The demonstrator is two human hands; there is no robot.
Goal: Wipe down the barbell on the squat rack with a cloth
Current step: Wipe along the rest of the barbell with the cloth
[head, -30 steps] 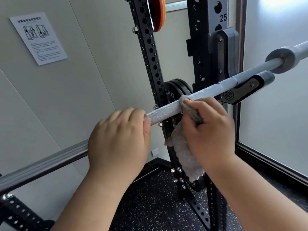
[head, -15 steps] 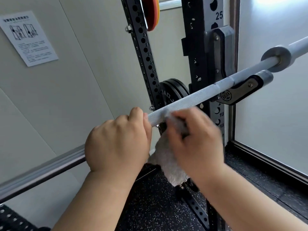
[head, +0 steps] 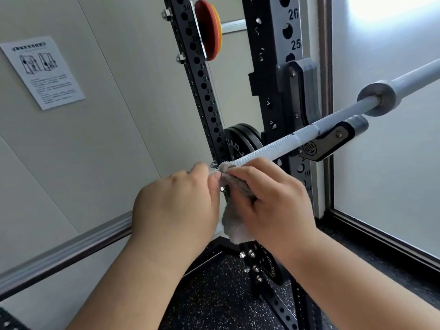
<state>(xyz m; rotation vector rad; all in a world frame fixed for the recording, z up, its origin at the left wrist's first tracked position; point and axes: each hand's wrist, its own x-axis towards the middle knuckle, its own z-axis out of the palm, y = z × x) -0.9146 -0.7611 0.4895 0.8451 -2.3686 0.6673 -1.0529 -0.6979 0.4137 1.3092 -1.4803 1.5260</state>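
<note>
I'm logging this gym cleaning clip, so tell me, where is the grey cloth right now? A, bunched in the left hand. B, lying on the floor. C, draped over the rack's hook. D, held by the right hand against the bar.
D: the right hand holds the grey cloth round the barbell, while the left hand grips the bar bare beside it.

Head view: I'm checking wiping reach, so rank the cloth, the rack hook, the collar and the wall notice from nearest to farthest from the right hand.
1. cloth, gripped in the right hand against the barbell.
2. rack hook, up and right along the barbell.
3. collar, farther right, beyond the hook.
4. wall notice, far upper left, on the wall.
</note>
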